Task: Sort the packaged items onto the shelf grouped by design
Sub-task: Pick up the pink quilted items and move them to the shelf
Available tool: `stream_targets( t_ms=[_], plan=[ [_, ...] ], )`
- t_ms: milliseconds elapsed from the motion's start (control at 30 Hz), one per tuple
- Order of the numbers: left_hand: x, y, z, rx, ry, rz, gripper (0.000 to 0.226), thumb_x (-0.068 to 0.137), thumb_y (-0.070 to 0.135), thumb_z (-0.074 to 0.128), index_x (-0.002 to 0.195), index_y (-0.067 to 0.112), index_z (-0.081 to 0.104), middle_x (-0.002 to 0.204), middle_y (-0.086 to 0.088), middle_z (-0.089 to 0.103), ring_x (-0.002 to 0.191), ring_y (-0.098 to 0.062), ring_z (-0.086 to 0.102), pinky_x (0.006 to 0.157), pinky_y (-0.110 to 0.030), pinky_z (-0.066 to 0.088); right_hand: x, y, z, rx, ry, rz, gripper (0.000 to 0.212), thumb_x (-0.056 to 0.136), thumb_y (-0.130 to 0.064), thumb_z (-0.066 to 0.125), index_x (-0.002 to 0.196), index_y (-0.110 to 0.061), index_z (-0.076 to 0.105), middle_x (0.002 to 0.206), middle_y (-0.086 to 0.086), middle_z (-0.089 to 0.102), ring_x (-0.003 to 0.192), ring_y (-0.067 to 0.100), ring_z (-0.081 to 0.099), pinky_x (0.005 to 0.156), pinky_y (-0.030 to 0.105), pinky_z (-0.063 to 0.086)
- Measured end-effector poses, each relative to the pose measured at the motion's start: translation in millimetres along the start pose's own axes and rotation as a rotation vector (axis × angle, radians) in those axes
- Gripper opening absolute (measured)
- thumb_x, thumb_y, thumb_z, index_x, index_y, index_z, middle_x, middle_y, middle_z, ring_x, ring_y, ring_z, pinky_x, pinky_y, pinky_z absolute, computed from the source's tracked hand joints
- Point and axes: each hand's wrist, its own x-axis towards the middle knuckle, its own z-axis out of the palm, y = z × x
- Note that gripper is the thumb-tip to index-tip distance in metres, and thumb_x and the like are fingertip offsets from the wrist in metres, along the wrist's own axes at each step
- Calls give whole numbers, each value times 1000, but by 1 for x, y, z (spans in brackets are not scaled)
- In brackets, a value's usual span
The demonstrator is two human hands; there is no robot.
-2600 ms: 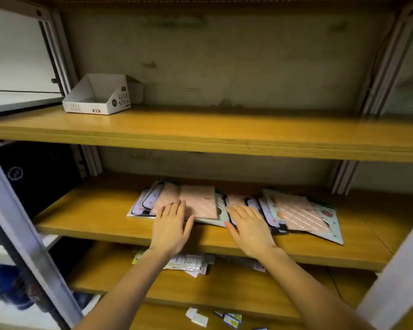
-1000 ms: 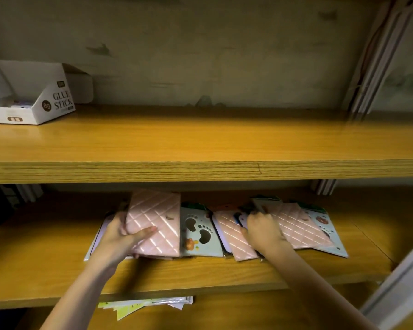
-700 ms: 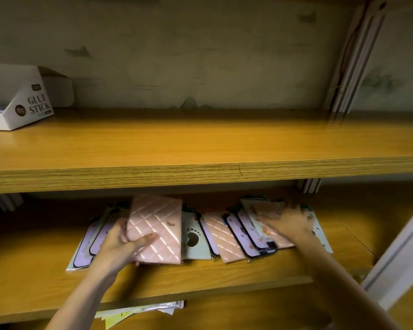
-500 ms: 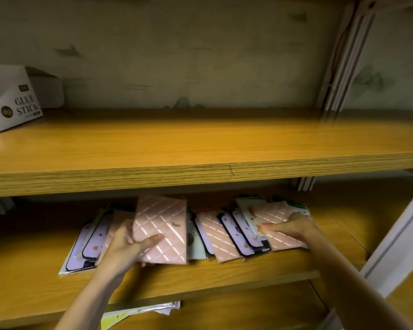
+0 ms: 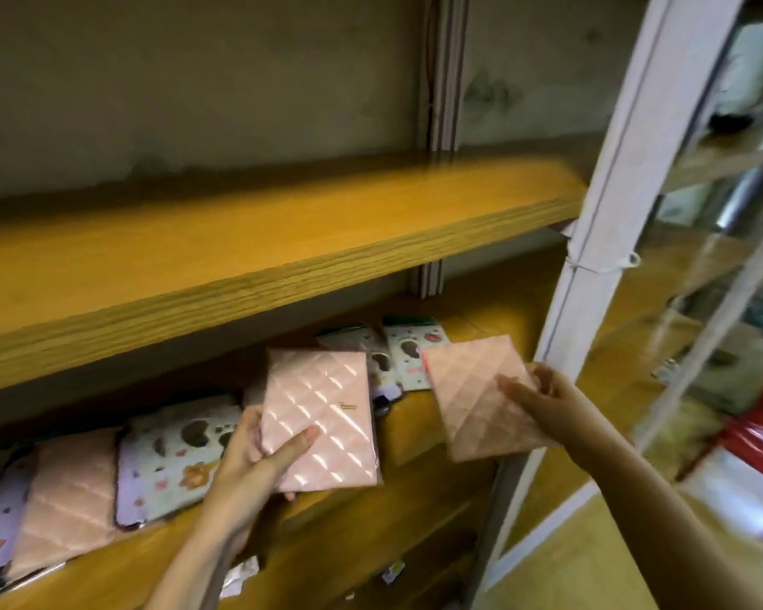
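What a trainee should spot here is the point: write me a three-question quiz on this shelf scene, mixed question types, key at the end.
1. True or false: the left hand grips the shiny pink quilted package and the right hand grips the second pink quilted package.
2. The second pink quilted package is: A) flat on the lower shelf; B) lifted and tilted near that shelf's right end; C) on the upper shelf.
3. Which design lies just left of the left hand?
Key: 1 true; 2 B; 3 the cartoon-print package.
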Motion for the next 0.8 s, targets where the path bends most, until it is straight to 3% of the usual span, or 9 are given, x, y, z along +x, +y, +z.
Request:
stream_targets(
  t_ms=[100, 167, 233, 333, 400, 633, 800],
  plan=[
    [-3, -5, 49, -23, -104, -9, 32, 75, 13, 70, 94, 28, 49, 97, 3, 67, 75, -9, 68, 49, -21, 52, -30, 20, -45, 47, 83, -11, 29, 85, -28, 63, 107, -10, 57, 94, 12, 66, 81, 25, 65, 67, 32, 54],
    [-8, -7, 80, -16, -156, 5, 30, 75, 11, 69, 92, 26, 49, 90, 5, 71, 64, -3, 68, 45, -19, 50, -41, 34, -76, 71, 149, 2, 30, 84, -28, 64, 107, -11, 57, 95, 14, 65, 84, 28, 64, 73, 39, 52],
    [-13, -7, 109, -19, -197, 10, 34, 73, 12, 70, 97, 25, 49, 91, 5, 71, 67, -1, 69, 50, -19, 52, -46, 48, -107, 105, 194, 4, 34, 82, -29, 65, 110, -10, 57, 96, 17, 65, 83, 29, 64, 73, 42, 52],
    [-21, -1, 155, -38, -264, -12, 52, 62, 20, 74, 108, 24, 49, 105, -1, 67, 86, -16, 69, 69, -34, 58, -48, 64, -154, 146, 208, 11, 35, 82, -29, 64, 112, -13, 55, 99, 16, 66, 85, 31, 67, 77, 44, 55],
    [-26, 1, 192, -45, -299, -17, 52, 60, 20, 74, 105, 27, 49, 108, -2, 65, 96, -24, 66, 78, -43, 55, -46, 73, -187, 172, 195, 9, 34, 83, -30, 63, 113, -16, 53, 100, 13, 66, 85, 30, 68, 78, 44, 57],
    [-48, -11, 334, -46, -279, 35, 39, 72, 14, 71, 99, 29, 48, 103, 2, 63, 92, -16, 64, 60, -26, 55, -23, 105, -306, 157, 194, -5, 38, 82, -32, 63, 116, -20, 51, 101, 10, 65, 84, 26, 69, 72, 40, 58],
    [-44, -16, 405, 4, -247, 23, 42, 75, 20, 70, 108, 23, 44, 104, -2, 62, 86, -18, 66, 58, -33, 54, -6, 120, -363, 151, 213, -24, 36, 83, -32, 62, 114, -16, 53, 97, 8, 65, 82, 22, 67, 61, 27, 54]
  ],
)
